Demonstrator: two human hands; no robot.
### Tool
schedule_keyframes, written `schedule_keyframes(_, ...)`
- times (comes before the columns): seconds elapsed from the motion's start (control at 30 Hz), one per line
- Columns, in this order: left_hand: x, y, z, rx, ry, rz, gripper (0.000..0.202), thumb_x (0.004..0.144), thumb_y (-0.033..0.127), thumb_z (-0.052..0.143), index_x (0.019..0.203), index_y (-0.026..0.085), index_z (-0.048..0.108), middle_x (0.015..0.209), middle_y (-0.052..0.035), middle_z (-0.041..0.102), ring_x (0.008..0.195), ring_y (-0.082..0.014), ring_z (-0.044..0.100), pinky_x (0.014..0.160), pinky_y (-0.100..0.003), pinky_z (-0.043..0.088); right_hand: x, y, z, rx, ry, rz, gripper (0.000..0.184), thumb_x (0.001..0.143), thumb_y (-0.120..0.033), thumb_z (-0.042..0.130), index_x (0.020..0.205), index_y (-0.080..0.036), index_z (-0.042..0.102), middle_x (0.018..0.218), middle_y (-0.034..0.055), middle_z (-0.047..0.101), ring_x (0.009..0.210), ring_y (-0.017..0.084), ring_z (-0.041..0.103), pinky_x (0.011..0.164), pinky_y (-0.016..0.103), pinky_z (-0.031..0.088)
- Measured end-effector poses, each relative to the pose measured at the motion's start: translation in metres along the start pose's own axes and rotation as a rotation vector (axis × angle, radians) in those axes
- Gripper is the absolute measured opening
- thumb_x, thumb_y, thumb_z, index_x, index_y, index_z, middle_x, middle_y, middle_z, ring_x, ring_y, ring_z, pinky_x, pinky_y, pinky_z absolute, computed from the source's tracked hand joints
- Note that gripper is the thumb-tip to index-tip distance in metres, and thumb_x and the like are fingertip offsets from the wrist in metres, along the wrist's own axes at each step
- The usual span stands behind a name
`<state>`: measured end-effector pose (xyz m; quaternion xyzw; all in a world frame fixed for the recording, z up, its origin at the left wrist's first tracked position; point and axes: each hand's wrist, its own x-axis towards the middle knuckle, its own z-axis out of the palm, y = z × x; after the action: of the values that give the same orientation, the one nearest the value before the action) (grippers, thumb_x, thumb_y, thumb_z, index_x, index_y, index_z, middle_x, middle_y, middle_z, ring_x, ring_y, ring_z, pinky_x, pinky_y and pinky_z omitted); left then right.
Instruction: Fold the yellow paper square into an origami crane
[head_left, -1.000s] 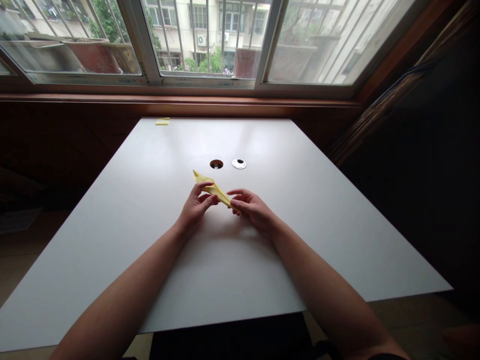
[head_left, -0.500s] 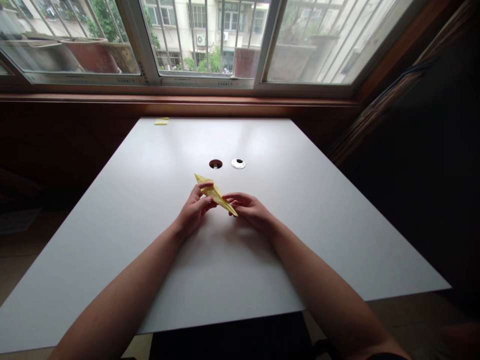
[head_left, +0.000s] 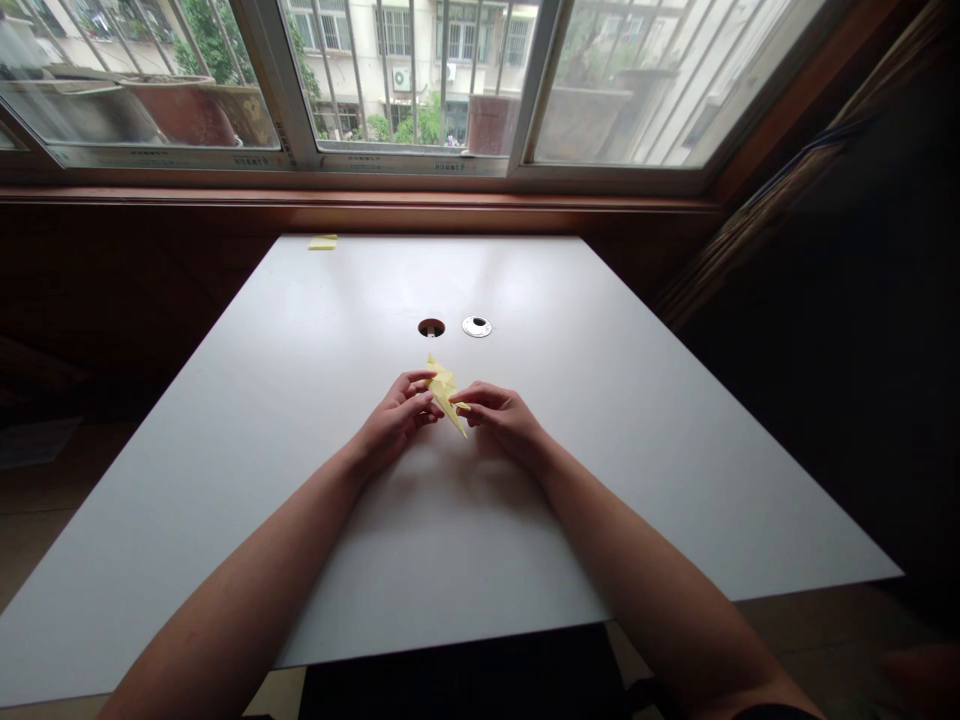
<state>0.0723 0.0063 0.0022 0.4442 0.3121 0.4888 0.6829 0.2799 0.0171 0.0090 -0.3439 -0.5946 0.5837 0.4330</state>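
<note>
Over the middle of the white tabletop point(head_left: 457, 570), the folded yellow paper point(head_left: 444, 386) is held between two bare hands. It is long and creased, with one pointed tip directed away toward the window point(head_left: 299, 110) and a second, narrower point slanting back toward the person and a little to the right. A small flap stands out from its right side.

Left hand point(head_left: 401, 412): grip clamped on the paper's left side, forefinger across the upper part, thumb lower down, other fingers curled below. Right hand point(head_left: 501, 410): grip closed on the small flap, thumb and forefinger nearly together at their tips; remaining fingers bent and partly hidden. Shadows lie beneath both hands. Whether either one rests on the surface cannot be told.

Just beyond the paper, a round hole point(head_left: 431, 328) is cut in the tabletop; the white ring point(head_left: 472, 331) lies beside it on the right, apart from it, with a dark opening of its own. Near the far left corner lies a flat yellow slip point(head_left: 323, 243), well apart from both hands.

Behind the far edge runs a reddish-brown sill point(head_left: 360, 198). Through the glass: bars, greenery, a pale building and several plant pots, including a red one point(head_left: 180, 108) on the left. Gathered curtain point(head_left: 780, 180) hangs at right.
</note>
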Motion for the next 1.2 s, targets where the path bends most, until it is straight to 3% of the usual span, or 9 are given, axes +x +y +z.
schedule_keyframes(0.27, -0.003, 0.002, -0.001, 0.099, -0.053, 0.004, 0.041, 0.087, 0.034, 0.068, 0.126, 0.027, 0.056, 0.124, -0.0062, 0.055, 0.094, -0.0153, 0.064, 0.092, -0.033, 0.050, 0.001, -0.002, 0.002, 0.007, -0.006, 0.017, 0.032, 0.070, -0.045, 0.083, 0.091, -0.022, 0.078, 0.080, 0.0016, 0.068, 0.066, 0.013, 0.056, 0.064, 0.029, 0.048)
schedule_keyframes(0.7, 0.001, -0.002, -0.003, 0.127, -0.058, 0.017, 0.041, 0.083, 0.037, 0.077, 0.116, 0.022, 0.059, 0.114, -0.0065, 0.062, 0.097, -0.0182, 0.066, 0.089, -0.031, 0.050, 0.004, 0.012, 0.001, 0.002, -0.050, -0.016, 0.042, 0.073, -0.039, 0.083, 0.110, -0.023, 0.071, 0.079, 0.0004, 0.069, 0.066, 0.013, 0.058, 0.063, 0.028, 0.046)
schedule_keyframes(1.0, 0.001, -0.004, -0.004, 0.148, -0.102, 0.035, 0.035, 0.081, 0.035, 0.079, 0.106, 0.021, 0.059, 0.092, -0.0037, 0.068, 0.087, -0.0189, 0.066, 0.076, -0.028, 0.049, 0.002, 0.011, 0.001, -0.007, 0.014, -0.074, 0.028, 0.076, -0.041, 0.080, 0.096, -0.023, 0.076, 0.086, 0.0035, 0.070, 0.070, 0.015, 0.064, 0.068, 0.032, 0.053)
schedule_keyframes(1.2, 0.000, -0.002, -0.002, 0.165, -0.119, 0.153, 0.027, 0.080, 0.030, 0.080, 0.100, 0.020, 0.066, 0.111, -0.0060, 0.062, 0.096, -0.0197, 0.065, 0.088, -0.034, 0.052, 0.000, 0.010, 0.002, -0.005, 0.038, -0.089, 0.028, 0.076, -0.043, 0.080, 0.094, -0.022, 0.076, 0.088, 0.0051, 0.072, 0.075, 0.017, 0.065, 0.069, 0.032, 0.052)
